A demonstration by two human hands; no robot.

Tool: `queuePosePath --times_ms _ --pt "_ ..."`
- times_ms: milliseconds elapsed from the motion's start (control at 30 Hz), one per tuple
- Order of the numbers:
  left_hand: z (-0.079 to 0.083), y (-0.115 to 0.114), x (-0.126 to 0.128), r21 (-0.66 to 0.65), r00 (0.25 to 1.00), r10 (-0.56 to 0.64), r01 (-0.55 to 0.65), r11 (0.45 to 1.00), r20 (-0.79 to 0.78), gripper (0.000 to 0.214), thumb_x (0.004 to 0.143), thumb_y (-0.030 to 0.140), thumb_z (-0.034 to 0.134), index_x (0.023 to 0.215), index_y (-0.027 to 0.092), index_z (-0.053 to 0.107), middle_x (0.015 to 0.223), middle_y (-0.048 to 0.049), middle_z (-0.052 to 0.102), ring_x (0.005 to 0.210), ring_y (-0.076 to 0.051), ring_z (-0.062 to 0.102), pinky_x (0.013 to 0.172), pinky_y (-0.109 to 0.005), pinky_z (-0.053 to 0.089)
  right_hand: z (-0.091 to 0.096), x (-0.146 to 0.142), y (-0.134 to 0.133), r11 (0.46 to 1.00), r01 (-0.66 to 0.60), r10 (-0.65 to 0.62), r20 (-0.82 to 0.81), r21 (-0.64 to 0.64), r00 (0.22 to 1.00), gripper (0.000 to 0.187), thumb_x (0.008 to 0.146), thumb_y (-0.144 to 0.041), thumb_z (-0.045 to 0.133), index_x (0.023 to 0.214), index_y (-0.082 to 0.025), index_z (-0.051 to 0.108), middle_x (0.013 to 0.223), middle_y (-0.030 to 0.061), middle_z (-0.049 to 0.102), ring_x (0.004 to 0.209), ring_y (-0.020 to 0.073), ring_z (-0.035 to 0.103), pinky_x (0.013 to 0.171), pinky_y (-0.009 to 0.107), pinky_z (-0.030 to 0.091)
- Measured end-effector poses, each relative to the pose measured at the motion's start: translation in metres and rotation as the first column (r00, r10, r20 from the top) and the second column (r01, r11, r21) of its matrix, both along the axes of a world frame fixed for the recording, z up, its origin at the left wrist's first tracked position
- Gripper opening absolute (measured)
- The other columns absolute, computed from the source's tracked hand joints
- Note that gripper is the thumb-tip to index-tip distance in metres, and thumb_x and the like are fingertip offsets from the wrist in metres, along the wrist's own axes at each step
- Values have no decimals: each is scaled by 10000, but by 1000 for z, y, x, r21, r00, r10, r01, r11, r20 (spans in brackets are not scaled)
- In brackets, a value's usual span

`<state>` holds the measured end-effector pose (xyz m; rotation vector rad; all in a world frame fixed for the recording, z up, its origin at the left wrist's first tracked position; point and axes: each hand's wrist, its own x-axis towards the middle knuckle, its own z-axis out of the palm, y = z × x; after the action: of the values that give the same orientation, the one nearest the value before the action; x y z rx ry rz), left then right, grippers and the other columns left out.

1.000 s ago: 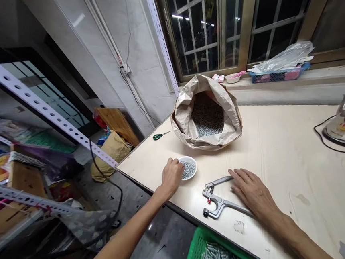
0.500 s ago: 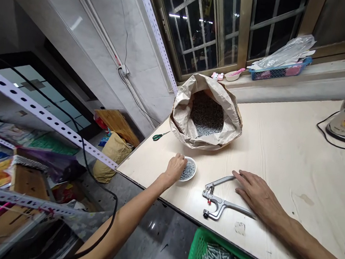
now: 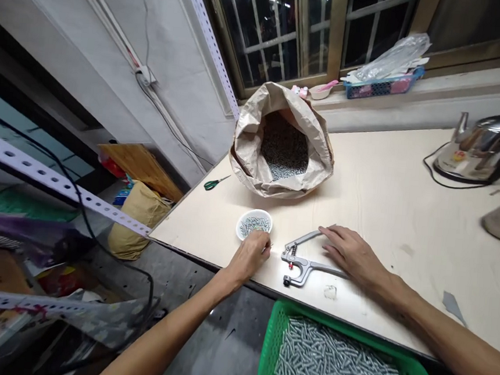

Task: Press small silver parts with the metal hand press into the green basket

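Beside the near rim of a small white bowl (image 3: 238, 228) is my left hand (image 3: 249, 256), its thumb and forefinger pinched on a small metal piece of which only a tip shows. Small silvery metal pieces (image 3: 254, 223), looking like screws, fill the bowl. My right hand (image 3: 356, 252) has its fingers stretched out, the fingertips touching the end of the upper handle of grey metal hand pliers (image 3: 306, 267). These lie on the table with handles apart, showing a spring and a red tip at the jaw. The lower handle's end runs under my right hand.
A large paper sack (image 3: 316, 181) of metal pieces stands open behind the bowl. Green scissors (image 3: 212, 184) lie at the left table edge. Below the front edge, a green basket (image 3: 269, 341) holds many screw-like pieces. A kettle (image 3: 481, 149) stands at right, its cord nearby.
My left hand has come out of the bowl towards the pliers with a small piece pinched. My right hand stays at the handles. The view has shifted, showing more of the basket and kettle.
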<state>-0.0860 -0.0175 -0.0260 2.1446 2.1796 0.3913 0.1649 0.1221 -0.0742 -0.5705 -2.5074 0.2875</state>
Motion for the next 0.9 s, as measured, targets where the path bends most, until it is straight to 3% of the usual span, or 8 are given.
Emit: queuePosePath --times_ms 133,367,467,567,633,767,833,900 --pt "-16 -16 16 -119 996 0 -10 993 -88 215 861 74 391 893 157 586 922 -86 583 906 -200 524 787 -317 444 6 -4 -9 991 -110 117 94 -75 989 298 971 -298 356 1059 -171 611 926 89 611 854 195 554 764 361 455" --pt "-4 -15 29 -320 952 36 -138 937 -304 245 885 66 352 896 153 581 1020 -116 579 985 -221 501 785 -308 440 12 -6 -24 954 -292 300 233 -67 925 282 921 -389 486 1031 -163 615 879 68 585 817 194 515 745 348 385" --pt "-5 -17 34 -255 967 126 -182 950 -219 235 884 84 363 852 158 584 974 -110 597 947 -217 526 782 -310 438 11 -8 -27 959 -273 284 229 -77 931 221 930 -318 474 1029 -165 599 894 64 576 825 191 502 738 337 371" --pt "-8 -21 41 -102 963 253 -244 964 90 168 872 162 434 847 166 600 877 -73 627 844 -184 565 759 -289 440 8 -9 -27 967 -248 257 238 -66 937 196 947 -286 446 996 -174 598 879 53 574 817 184 494 737 328 357" --pt "-8 -23 46 -93 858 346 -336 937 381 142 841 246 500 842 164 617 797 -42 637 735 -157 574 697 -263 445 7 -10 -26 970 -238 244 258 -55 935 189 950 -281 442 985 -176 595 879 48 576 815 183 490 739 325 348" --pt "-10 -21 56 -278 492 452 -388 879 744 286 741 409 597 820 137 637 689 -13 619 608 -130 546 596 -240 439 6 -10 -26 972 -231 233 259 -39 937 164 952 -285 445 948 -179 571 884 42 576 808 180 481 734 321 334" --pt "-12 -18 58 -318 423 463 -369 873 779 334 697 441 624 795 122 645 678 -16 620 600 -122 532 588 -234 425 4 -10 -26 975 -222 223 255 -33 941 166 954 -289 441 896 -175 547 864 39 573 779 175 472 720 320 328" --pt "-13 -15 58 -339 434 483 -369 865 761 353 666 452 638 762 112 658 680 -27 632 611 -121 525 586 -228 405 2 -11 -26 973 -226 227 260 -34 939 179 960 -289 428 851 -178 517 834 32 564 742 170 458 705 319 320"
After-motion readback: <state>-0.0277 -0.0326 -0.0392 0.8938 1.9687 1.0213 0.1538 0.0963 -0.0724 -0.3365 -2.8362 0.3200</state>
